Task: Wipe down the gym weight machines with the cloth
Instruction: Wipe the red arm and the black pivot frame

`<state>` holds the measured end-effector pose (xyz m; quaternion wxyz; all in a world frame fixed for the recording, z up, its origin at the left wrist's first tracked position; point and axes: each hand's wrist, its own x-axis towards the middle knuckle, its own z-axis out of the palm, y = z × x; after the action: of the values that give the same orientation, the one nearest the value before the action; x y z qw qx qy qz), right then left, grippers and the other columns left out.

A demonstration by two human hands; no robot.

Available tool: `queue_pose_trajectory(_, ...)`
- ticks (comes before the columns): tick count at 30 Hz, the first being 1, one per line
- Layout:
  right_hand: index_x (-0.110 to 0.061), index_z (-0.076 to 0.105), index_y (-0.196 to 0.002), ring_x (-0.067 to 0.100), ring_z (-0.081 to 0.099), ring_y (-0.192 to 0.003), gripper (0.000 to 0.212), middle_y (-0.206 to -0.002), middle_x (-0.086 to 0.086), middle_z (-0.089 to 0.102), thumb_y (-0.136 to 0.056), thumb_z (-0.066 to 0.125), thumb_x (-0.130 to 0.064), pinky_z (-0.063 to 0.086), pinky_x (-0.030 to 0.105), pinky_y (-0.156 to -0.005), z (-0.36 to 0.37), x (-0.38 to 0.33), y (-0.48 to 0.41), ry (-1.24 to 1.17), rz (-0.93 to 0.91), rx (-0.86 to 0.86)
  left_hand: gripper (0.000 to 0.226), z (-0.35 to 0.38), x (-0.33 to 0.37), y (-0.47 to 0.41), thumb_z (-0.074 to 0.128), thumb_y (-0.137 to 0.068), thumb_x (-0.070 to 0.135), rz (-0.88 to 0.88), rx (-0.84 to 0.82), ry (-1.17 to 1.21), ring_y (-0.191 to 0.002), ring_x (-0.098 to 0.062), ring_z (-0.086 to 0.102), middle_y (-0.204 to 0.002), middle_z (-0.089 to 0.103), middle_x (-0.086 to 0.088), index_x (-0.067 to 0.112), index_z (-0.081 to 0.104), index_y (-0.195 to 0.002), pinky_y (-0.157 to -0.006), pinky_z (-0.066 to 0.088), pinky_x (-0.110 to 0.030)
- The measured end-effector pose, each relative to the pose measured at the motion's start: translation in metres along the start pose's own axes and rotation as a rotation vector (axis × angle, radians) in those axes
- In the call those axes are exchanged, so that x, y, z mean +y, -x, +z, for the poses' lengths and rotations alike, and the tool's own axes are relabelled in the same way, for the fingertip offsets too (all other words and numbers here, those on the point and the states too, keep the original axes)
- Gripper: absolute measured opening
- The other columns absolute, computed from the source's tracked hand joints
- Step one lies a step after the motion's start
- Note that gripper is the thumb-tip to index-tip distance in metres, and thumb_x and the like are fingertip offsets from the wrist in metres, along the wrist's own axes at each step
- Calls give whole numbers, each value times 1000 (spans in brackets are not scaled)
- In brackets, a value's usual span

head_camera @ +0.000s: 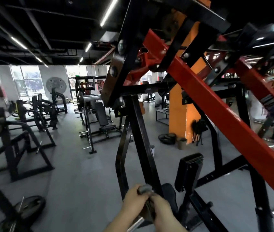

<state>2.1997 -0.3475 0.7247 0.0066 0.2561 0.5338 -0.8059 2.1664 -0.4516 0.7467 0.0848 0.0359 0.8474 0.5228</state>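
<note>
**Fingers [155, 199] bunched on the cloth [145, 188], bottom centre of frame**

Both hands have their fingers curled in and pressed together, pinching the grey cloth between two fists. Left hand [133, 200] grips the upper wad. Right hand [162, 209] holds the darker tail just beside it, with the two hands nearly touching. Fingertips are tucked under the fabric, so I can't tell how far they wrap.

Cloth position: against the foot of the black upright [139, 131] of a plate-loaded weight machine. It sits at the top end of a chrome bar [135, 222] that angles out toward the lower edge, below the hands.

Around it:
- A red lever arm [225, 114] runs diagonally from upper centre to lower right, passing in front of an orange pillar [178, 118].
- A black pad [189, 171] is tilted, just right of the hands.
- A weight plate [30, 206] sits on a bar at lower left.
- An adjustable bench [103, 118] is mid-frame, with more black machines along the left side.

Labels:
- A yellow-triangle warning sticker [118, 113] is on the black bracket at frame centre.
- A second warning sticker [185, 101] is on the frame in front of the pillar.
- A small green sign [77, 75] sits above the far window.
- Text on all three is too small to read, and no brand name is legible.
</note>
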Motion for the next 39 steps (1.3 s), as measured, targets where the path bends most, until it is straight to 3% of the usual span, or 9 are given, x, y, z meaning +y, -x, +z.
queue_pose_trajectory(4, 10, 74, -99, 11, 75, -66, 22, -90, 22, 76, -93, 54, 19, 56, 21, -61, 3, -13, -8, -15, -119, 1, 24, -12, 19, -7, 90, -77, 10, -135, 14, 295, -82, -19, 74, -86, 78, -9, 10, 73, -94, -71, 54, -22)
queue_pose_trajectory(7, 2, 76, -92, 29, 78, -89, 21, -93, 20, 78, -83, 67, 18, 61, 42, -87, 6, -23, -6, 15, -197, 15, 28, -20, 26, -12, 91, -73, 2, -191, -74, 461, -83, -27, 78, -89, 78, -19, -3, 79, -98, -69, 56, -26)
queue_pose_trajectory(10, 0, 77, -88, 34, 77, -88, 12, -81, 16, 78, -81, 80, 9, 60, 43, -87, 11, -37, -3, 87, -256, 67, 22, -22, 31, -21, 86, -78, 3, -206, -44, 549, -87, -36, 76, -91, 77, -24, -6, 79, -97, -73, 57, -33)
queue_pose_trajectory(15, -12, 81, -102, 17, 75, -95, 21, -104, 8, 79, -92, 71, 4, 56, 19, -74, 23, -60, 2, 249, -350, -67, 14, -28, 45, -33, 72, -94, 9, -152, 170, 651, -95, -37, 68, -98, 71, -25, -2, 65, -100, -86, 56, -48)
queue_pose_trajectory(18, -19, 81, -106, 18, 73, -95, 23, -104, 5, 77, -94, 69, -3, 55, 24, -79, 23, -72, -1, 317, -392, -76, 16, -38, 53, -45, 62, -101, 18, -139, 287, 714, -101, -39, 64, -108, 66, -22, 5, 58, -109, -99, 52, -58)
queue_pose_trajectory(24, -19, 75, -104, 21, 71, -99, 22, -103, 7, 76, -97, 60, -3, 57, 34, -88, 20, -92, 0, 270, -428, 47, 28, -67, 122, -66, 47, -110, 25, 134, 374, 848, -126, -27, 58, -136, 61, -5, 24, 55, -137, -113, 44, -48)
queue_pose_trajectory(28, -20, 71, -111, 16, 70, -102, 23, -106, -1, 75, -99, 58, -7, 56, 38, -97, 32, -122, -2, 323, -542, 75, 42, -82, 183, -85, 43, -111, 28, 316, 462, 844, -142, -22, 46, -153, 51, -1, 24, 46, -153, -112, 33, -30)
queue_pose_trajectory(35, -24, 65, -121, 6, 62, -107, 25, -115, -8, 69, -103, 54, -12, 48, 23, -86, 44, -156, -5, 402, -671, 70, 59, -55, 215, -125, 33, -111, 43, 528, 331, 383, -159, -15, 0, -174, -1, 6, 28, 17, -165, -129, 10, -48)
queue_pose_trajectory(39, -23, 61, -129, 4, 60, -111, 29, -120, -10, 66, -103, 54, -12, 46, 19, -84, 44, -163, -18, 444, -678, 50, 70, -46, 194, -139, 36, -110, 44, 646, 351, 309, -157, -9, -12, -172, -13, 11, 26, -3, -165, -129, 0, -41)
